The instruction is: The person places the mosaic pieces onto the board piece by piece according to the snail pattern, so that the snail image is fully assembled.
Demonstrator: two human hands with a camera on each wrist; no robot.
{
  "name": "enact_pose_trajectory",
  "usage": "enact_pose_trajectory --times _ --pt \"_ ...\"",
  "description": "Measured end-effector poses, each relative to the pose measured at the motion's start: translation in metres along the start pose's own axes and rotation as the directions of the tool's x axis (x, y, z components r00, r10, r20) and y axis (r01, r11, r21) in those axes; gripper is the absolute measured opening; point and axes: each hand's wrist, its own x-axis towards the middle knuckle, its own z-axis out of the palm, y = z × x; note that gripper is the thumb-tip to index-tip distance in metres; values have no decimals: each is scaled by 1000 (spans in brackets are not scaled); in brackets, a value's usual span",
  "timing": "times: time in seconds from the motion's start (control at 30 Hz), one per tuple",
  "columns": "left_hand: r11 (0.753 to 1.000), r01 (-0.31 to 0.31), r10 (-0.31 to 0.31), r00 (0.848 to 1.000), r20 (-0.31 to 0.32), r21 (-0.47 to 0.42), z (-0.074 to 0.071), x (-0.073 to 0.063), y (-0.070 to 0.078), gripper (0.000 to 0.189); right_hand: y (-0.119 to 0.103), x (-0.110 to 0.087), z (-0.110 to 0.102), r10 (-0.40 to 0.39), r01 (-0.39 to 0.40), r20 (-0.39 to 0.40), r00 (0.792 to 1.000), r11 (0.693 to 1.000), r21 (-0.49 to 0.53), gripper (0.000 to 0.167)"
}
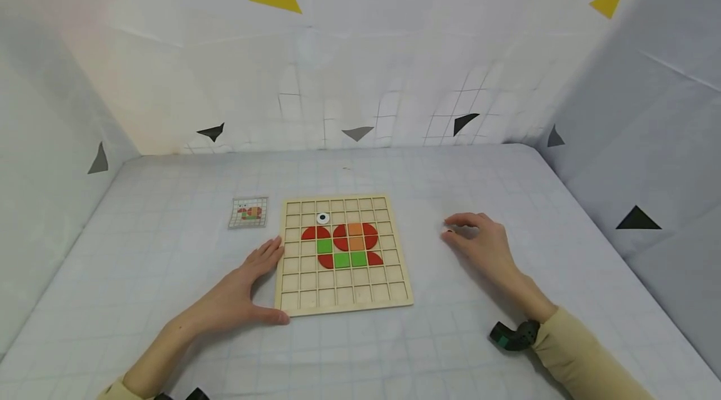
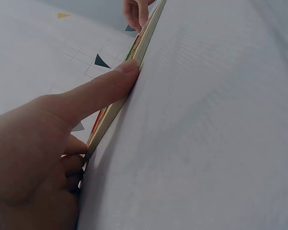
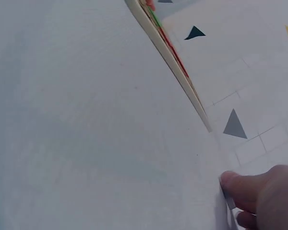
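Observation:
A square wooden grid board (image 1: 355,293) lies on the table with red curved pieces (image 1: 315,233), orange squares (image 1: 355,243) and green squares (image 1: 342,260) in its cells. One round white eye piece (image 1: 323,218) with a dark pupil sits near the top of the board. My left hand (image 1: 239,293) rests at the board's lower left, fingers along the left edge and thumb (image 2: 103,91) on the near corner. To the right of the board, my right hand (image 1: 487,246) pinches a small white eye piece (image 1: 447,231) between thumb and forefinger, just above the table.
Left of the board lies a small picture card (image 1: 248,212) showing a similar coloured pattern on a grid. White cloth walls with yellow, grey and black triangles enclose the table (image 1: 360,356) at the back and sides.

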Motion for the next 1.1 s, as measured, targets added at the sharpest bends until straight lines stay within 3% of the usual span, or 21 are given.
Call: enact_pose_trajectory --times 0.53,0.73,1.1 --pt "1000 6 -6 1000 -1 1 1 1 0 122 11 -3 3 -87 87 -60 994 996 5 31" --pt "1000 6 -6 1000 0 4 1 1 0 123 14 -4 5 -131 132 -41 991 991 27 33" --pt "1000 2 -2 1000 2 1 0 1 -1 123 14 -5 5 -103 104 -22 994 994 17 32"
